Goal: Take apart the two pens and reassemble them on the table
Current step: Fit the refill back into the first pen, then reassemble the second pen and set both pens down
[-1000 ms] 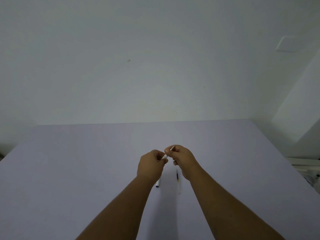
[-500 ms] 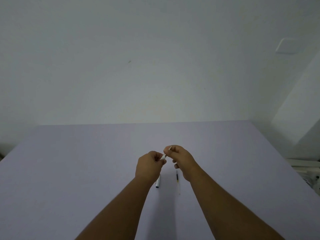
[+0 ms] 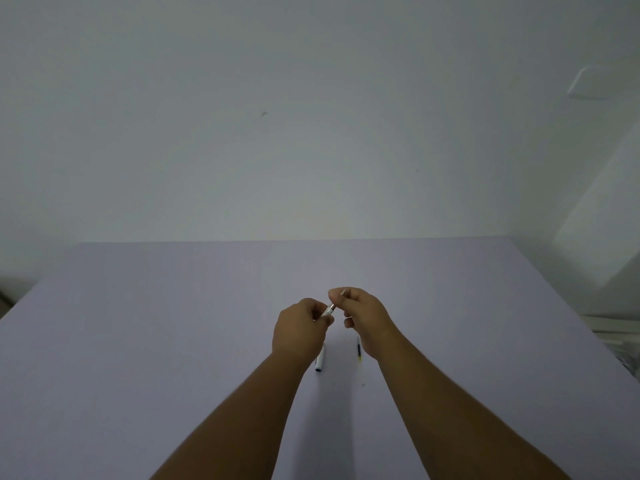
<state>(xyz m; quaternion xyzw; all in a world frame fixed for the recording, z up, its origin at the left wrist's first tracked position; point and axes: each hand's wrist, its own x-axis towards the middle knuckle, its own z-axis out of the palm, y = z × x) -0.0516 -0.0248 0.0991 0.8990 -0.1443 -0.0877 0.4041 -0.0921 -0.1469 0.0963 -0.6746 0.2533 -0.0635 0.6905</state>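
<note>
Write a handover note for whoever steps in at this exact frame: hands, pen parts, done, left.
Left hand: closed on the white pen barrel, held above the table.
Right hand: fingers pinch the pen's tip end, at the joint with the barrel.
On the table: a white pen piece with a dark end under the left wrist; a thin dark refill with a yellowish end beside the right wrist.
Done: at least one pen looks apart.
Left: whether the held parts are being joined or separated cannot be told; finish both pens and lay them down.
</note>
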